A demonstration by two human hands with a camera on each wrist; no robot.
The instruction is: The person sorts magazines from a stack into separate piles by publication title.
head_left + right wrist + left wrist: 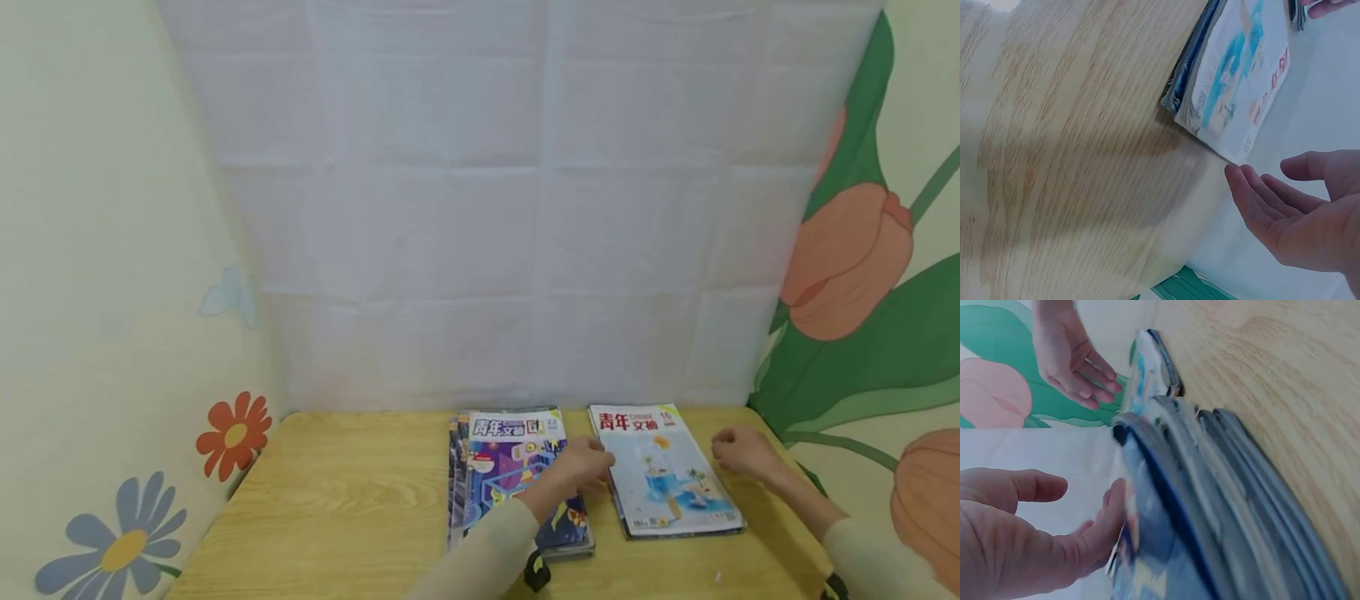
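A white magazine [667, 467] with a blue island picture and red title lies on top of a thin pile on the table's right side. To its left stands a thicker stack of magazines [504, 467], topped by a purple cover. My left hand [581, 461] is between the two piles, over the purple stack's right edge; its fingers are extended with thumb apart in the left wrist view. Beside the white magazine's right edge is my right hand [746, 452]. In the right wrist view its fingers [1254, 194] are gently bent, near the pile's corner, with nothing held.
The wooden table [337, 500] stretches to the left of the stacks. White sheeting [435, 233] hangs behind it. Painted walls stand at both sides, with a red flower [234, 435] on the left and tulips [855, 258] on the right.
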